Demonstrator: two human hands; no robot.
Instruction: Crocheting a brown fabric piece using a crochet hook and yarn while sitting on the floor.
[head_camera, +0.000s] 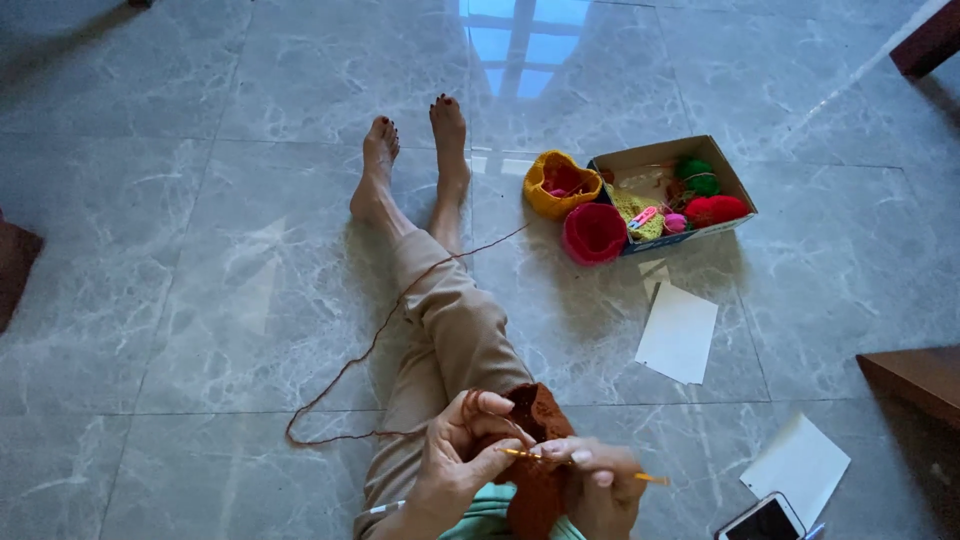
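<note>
a: grey marble floor, near centre. status?
b: left hand (455, 455) pinches rust crochet piece (537, 455) over lap; right hand (600, 485) grips yellow hook (570, 462) mid-stitch. next likely needs yarn (370, 350) looped on.

Below the right hand (600, 485), the rust crocheted piece (537, 460) and nearby phone (765, 520) run off the bottom edge.

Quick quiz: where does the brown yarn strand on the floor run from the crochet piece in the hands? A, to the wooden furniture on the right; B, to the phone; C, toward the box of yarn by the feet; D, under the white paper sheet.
C: the yarn strand loops left on the floor, then crosses the legs toward the pink basket and the box.
</note>
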